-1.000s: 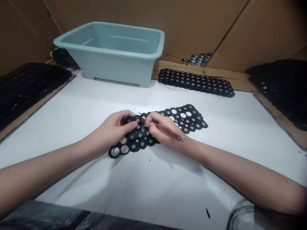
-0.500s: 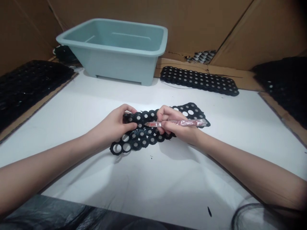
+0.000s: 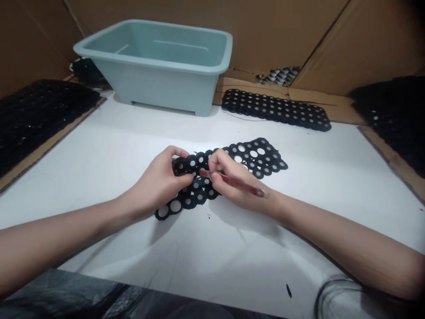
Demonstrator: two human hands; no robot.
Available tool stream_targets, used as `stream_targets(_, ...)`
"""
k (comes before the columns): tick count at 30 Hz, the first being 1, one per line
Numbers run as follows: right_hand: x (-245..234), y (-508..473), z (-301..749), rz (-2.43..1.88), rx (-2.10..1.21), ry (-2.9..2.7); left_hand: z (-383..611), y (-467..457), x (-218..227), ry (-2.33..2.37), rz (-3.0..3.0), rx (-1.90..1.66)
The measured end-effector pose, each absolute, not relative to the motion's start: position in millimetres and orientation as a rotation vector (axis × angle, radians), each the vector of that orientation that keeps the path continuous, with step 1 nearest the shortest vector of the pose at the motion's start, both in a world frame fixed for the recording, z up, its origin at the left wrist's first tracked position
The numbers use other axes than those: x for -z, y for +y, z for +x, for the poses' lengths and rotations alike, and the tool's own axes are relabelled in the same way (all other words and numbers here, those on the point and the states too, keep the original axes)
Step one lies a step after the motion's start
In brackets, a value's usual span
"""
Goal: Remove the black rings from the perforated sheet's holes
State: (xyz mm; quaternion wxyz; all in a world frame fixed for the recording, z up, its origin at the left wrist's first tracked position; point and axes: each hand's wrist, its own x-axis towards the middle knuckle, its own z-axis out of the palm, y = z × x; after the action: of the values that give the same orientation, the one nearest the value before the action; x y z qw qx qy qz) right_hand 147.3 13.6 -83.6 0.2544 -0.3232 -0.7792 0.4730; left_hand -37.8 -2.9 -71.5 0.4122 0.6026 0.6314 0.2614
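A black sheet of joined rings [image 3: 199,197], some with pale centres and some with wider white holes, slants across the white table. My left hand [image 3: 159,181] pinches its left part between thumb and fingers. My right hand [image 3: 232,181] is closed around a slim reddish, clear-handled tool [image 3: 244,185], held like a pen. The tool's tip meets the rings just right of my left thumb; the exact contact point is too small to make out. My right hand covers the middle of the sheet.
Behind the hands stands a pale blue-green plastic tub [image 3: 159,84]. A stack of similar black ring sheets [image 3: 275,110] lies at the back right. Dark piles [image 3: 43,115] flank the left side, and another [image 3: 392,119] the right. Cardboard walls [image 3: 282,35] enclose the table.
My right hand has shifted slightly left and turned, so the tool's rear end now points lower. The tool's tip has moved slightly left on the ring sheet. My left hand keeps its hold.
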Motion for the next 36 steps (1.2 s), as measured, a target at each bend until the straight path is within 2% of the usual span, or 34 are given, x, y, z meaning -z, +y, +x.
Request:
stream_targets(5,87.0,14.3,142.9,-0.899,-1.217,-2.076,-39.6,-2.2,65.8,1.52,1.534,-0.612)
stream_targets(11,88.9,23.3,145.9,-0.858,-1.46,-1.701,-45.5,5.2,60.9,1.493,1.675,-0.629)
stream_targets(18,88.9,23.9,151.4,-0.845,-1.615,-1.738,-51.3,11.2,65.2,1.497,1.655,-0.553)
stream_targets(29,86.3,18.9,151.5,-0.929,-1.52,-1.893,-51.1,13.3,68.9,1.496,1.676,-0.509)
stream_targets(36,83.8,8.2,150.6,-0.894,-1.292,-2.117,-39.8,-4.1,70.2,1.586,1.747,-0.593)
